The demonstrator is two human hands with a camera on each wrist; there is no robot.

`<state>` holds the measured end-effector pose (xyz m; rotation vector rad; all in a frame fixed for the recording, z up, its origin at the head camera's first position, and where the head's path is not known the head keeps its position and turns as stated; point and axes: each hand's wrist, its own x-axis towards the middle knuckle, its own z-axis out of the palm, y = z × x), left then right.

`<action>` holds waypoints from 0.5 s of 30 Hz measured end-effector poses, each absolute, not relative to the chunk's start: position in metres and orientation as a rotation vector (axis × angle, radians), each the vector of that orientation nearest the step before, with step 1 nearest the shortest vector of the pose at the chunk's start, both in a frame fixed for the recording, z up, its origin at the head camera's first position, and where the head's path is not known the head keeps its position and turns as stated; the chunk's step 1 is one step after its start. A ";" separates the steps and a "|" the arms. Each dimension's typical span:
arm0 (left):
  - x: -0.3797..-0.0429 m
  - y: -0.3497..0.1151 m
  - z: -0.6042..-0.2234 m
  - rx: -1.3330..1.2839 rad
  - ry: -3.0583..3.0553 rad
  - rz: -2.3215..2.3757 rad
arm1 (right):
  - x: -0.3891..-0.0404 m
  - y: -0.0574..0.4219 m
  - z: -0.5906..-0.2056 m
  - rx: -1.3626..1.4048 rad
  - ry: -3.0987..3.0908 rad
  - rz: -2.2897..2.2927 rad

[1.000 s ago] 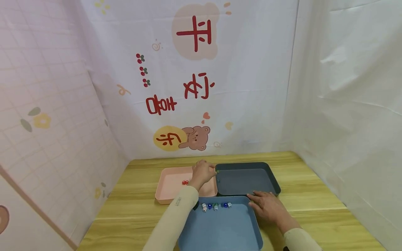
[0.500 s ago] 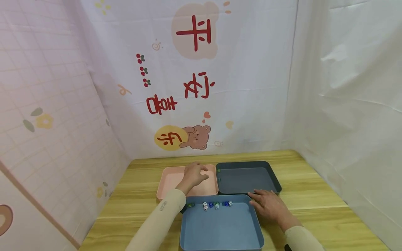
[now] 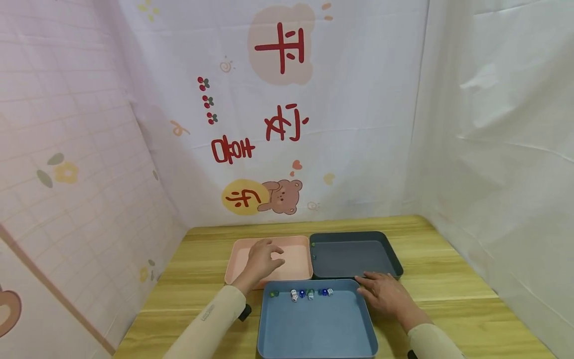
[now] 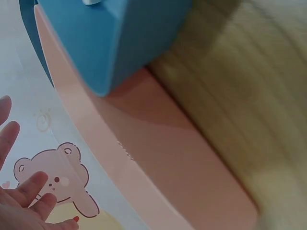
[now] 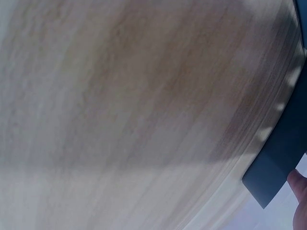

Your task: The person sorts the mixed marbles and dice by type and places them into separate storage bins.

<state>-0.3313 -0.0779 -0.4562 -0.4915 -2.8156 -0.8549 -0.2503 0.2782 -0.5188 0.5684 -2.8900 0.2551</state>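
My left hand (image 3: 261, 260) hovers over the pink tray (image 3: 293, 243), thumb and fingers curved apart with nothing visible between them. In the left wrist view its spread fingers (image 4: 29, 189) show at the lower left, beside the pink tray's wall (image 4: 158, 143). My right hand (image 3: 383, 293) rests with relaxed fingers at the top right corner of the blue tray (image 3: 316, 329), by the near edge of the dark tray (image 3: 354, 269). Along the blue tray's far side lie small dice: green ones (image 3: 274, 294), white ones (image 3: 294, 295) and blue ones (image 3: 324, 292).
A green die (image 3: 313, 245) and a teal die (image 3: 314, 258) sit at the dark tray's left side. The three trays stand close together on a wood-grain table (image 3: 453, 279). White printed cloth (image 3: 358, 124) hangs behind and at both sides.
My left hand has moved left from the pink tray's right edge, its fingers spreading apart. Red dice seen earlier in the pink tray are now hidden behind it. My right hand stays put.
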 end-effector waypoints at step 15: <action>-0.304 -0.111 -0.482 -0.596 -2.744 -0.795 | -0.252 0.279 -0.520 0.565 -2.889 0.259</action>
